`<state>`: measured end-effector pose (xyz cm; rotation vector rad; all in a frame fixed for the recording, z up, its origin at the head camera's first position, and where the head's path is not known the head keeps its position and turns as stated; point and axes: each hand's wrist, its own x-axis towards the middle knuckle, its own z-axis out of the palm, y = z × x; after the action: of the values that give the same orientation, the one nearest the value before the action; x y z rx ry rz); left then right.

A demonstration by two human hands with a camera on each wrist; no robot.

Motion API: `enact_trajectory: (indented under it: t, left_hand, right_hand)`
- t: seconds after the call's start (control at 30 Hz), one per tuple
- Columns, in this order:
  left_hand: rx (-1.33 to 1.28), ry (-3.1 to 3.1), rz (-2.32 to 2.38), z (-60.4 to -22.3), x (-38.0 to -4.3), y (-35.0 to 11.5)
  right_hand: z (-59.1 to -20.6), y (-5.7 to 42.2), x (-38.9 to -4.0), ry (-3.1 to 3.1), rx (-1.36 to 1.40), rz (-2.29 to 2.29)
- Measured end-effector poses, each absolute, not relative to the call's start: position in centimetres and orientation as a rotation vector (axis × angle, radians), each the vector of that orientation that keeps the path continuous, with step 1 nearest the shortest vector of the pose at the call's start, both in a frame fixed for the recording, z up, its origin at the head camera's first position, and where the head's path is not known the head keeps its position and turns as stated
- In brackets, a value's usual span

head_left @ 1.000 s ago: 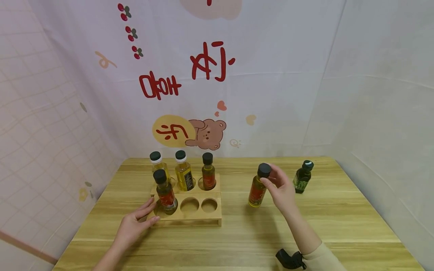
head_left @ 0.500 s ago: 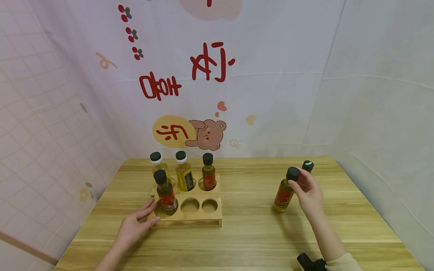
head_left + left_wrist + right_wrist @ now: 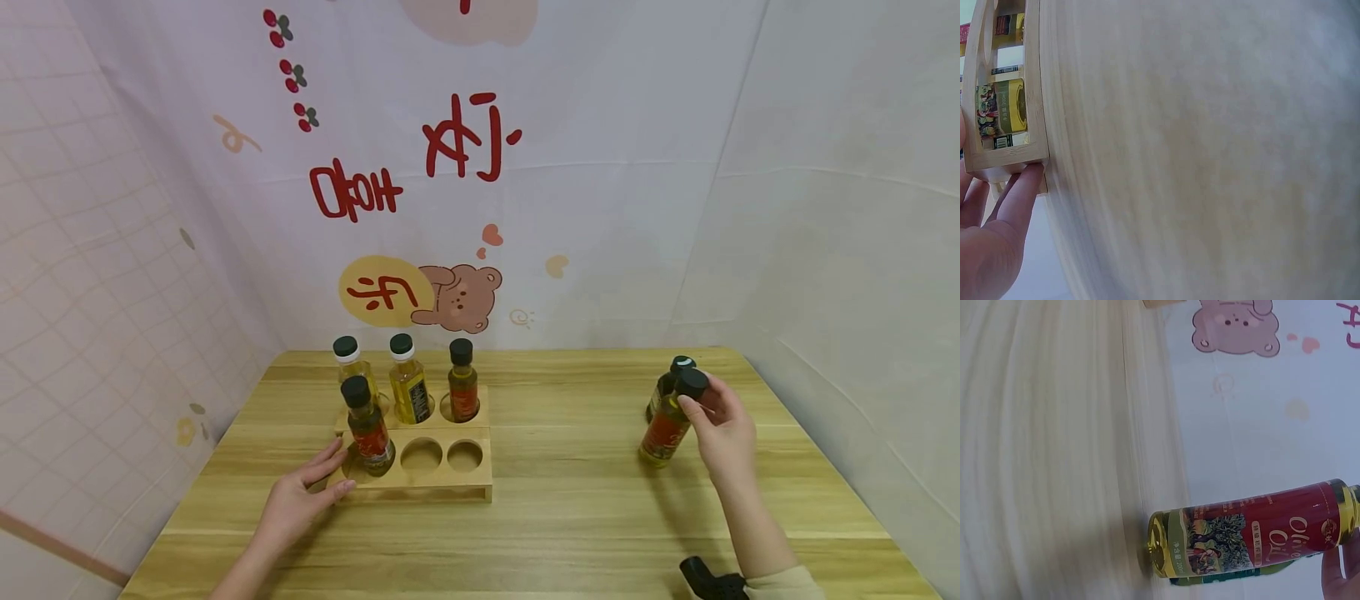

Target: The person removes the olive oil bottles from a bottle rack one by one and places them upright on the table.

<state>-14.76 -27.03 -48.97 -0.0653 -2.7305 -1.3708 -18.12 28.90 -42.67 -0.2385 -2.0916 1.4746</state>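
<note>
My right hand [image 3: 727,429] holds an olive oil bottle [image 3: 664,429] near its black cap; its red label reads "Olive Oil" in the right wrist view. The bottle tilts slightly, its base close to the table. It partly hides a dark green bottle [image 3: 655,402] behind it. My left hand [image 3: 296,500] grips the left end of a two-tier wooden rack [image 3: 442,482], with fingertips on its end piece [image 3: 1013,159] in the left wrist view. A red-labelled bottle [image 3: 371,437] stands in the front-left hole, beside two more round holes.
The rack's back row holds two yellow oil bottles, one at the left [image 3: 360,375] and one in the middle [image 3: 411,396], and a red-labelled bottle [image 3: 463,394]. A black device [image 3: 712,581] sits at the right wrist. A printed curtain [image 3: 600,208] borders the wooden table [image 3: 570,500].
My right hand has carried the olive oil bottle to the right, in front of the dark green bottle. The left hand and the rack have stayed in place.
</note>
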Motion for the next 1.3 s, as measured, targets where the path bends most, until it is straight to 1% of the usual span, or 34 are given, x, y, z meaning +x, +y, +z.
enact_trajectory:
  t: [0.47, 0.83, 1.3]
  left_hand:
    - [-0.062, -2.733, -1.390, -48.9, -14.7, -27.0]
    - [-0.052, -2.731, -1.394, -48.9, -14.8, -27.0]
    - [-0.046, -2.743, -1.383, -48.8, -14.8, -27.0]
  right_hand:
    - [-42.6, 30.9, -19.1, -2.060, -0.343, 1.492]
    - [-42.9, 31.4, -19.4, -2.065, -0.345, 1.469]
    - [-43.0, 32.5, -18.8, -2.137, -0.218, 1.377]
